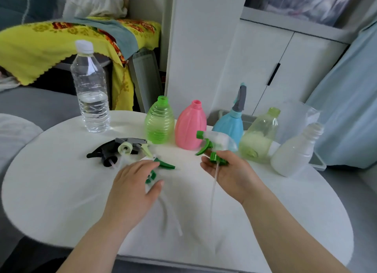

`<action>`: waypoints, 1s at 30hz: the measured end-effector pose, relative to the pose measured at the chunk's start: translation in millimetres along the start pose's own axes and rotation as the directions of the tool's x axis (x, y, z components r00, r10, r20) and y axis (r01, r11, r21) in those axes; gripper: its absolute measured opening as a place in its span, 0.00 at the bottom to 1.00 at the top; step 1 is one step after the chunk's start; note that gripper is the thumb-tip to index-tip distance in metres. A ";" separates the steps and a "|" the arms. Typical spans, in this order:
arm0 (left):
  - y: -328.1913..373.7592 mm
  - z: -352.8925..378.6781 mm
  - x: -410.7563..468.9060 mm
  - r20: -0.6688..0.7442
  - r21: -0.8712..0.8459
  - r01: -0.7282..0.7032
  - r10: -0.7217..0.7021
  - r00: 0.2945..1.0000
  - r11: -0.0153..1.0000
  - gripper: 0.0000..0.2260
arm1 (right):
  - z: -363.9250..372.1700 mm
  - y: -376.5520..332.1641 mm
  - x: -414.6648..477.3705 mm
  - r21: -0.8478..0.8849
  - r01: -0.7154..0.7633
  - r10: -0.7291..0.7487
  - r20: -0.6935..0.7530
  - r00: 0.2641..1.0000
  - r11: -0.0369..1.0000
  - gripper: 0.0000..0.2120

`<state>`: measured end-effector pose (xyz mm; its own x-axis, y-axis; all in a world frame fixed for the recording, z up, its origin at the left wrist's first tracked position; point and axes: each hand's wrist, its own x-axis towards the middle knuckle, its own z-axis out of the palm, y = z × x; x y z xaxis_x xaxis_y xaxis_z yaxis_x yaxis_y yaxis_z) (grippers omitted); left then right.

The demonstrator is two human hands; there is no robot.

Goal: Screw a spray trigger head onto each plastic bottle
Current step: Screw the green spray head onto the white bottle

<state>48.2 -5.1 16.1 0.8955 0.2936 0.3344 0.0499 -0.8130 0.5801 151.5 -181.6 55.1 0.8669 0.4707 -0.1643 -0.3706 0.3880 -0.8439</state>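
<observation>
Several open plastic bottles stand along the back of the round white table (61, 191): a green bottle (159, 122), a pink bottle (190, 127), a pale yellow-green bottle (259, 140) and a white bottle (295, 152). A blue bottle (231, 125) carries a grey spray head. My right hand (230, 174) holds a green-and-clear trigger head (214, 148) by its collar in front of the pink bottle, its dip tube hanging down. My left hand (132, 189) curls over a second green trigger head (163, 165) lying on the table; its tube looks blurred.
A black trigger head (102, 155) and a grey and pale-green trigger head (130, 146) lie left of centre. A capped clear water bottle (91, 93) stands at the back left. A grey tray (316, 162) sits behind the white bottle, and white cabinets stand beyond.
</observation>
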 end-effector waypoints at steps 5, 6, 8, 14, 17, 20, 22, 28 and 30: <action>19.0 14.8 -7.6 0.070 -0.051 -0.012 0.016 0.997 0.999 0.14 | -32.3 -22.4 -14.6 0.072 0.198 -0.195 -0.037 0.980 0.978 0.09; 23.2 18.8 -8.3 0.081 -0.065 -0.012 0.017 0.997 0.998 0.13 | -41.1 -26.7 -17.8 0.081 0.231 -0.228 -0.051 0.972 0.970 0.09; 33.4 28.0 -8.0 0.092 -0.106 -0.019 0.029 0.995 0.994 0.13 | -59.9 -35.6 -24.9 0.093 0.290 -0.283 -0.086 0.955 0.952 0.09; 94.0 61.5 13.9 0.176 -0.212 -0.163 0.202 0.963 0.963 0.13 | -124.5 -55.6 -53.5 0.052 0.437 -0.415 -0.234 0.879 0.898 0.08; 134.4 79.1 34.8 0.192 -0.268 -0.218 0.274 0.942 0.938 0.14 | -160.8 -52.4 -63.4 0.047 0.444 -0.407 -0.323 0.855 0.895 0.09; 177.6 103.1 59.5 0.195 -0.341 -0.243 0.321 0.927 0.908 0.15 | -184.3 -54.2 -67.8 0.011 0.436 -0.402 -0.368 0.838 0.900 0.11; 206.1 123.4 74.5 0.198 -0.400 -0.230 0.328 0.924 0.887 0.18 | -194.7 -57.2 -67.0 0.007 0.448 -0.410 -0.392 0.824 0.894 0.11; 251.0 169.8 115.7 0.253 -0.489 -0.117 0.270 0.929 0.864 0.27 | -216.3 -55.3 -67.6 0.077 0.447 -0.373 -0.435 0.819 0.891 0.11; 251.9 178.4 124.6 0.278 -0.466 -0.093 0.246 0.929 0.880 0.29 | -219.5 -56.1 -68.1 0.083 0.439 -0.362 -0.439 0.822 0.895 0.11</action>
<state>251.2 -263.0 71.4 0.9667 -0.0669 0.2469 -0.2459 -0.5083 0.8253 186.5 -409.3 1.5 0.9934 -0.1014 -0.0536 0.0209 0.6193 -0.7849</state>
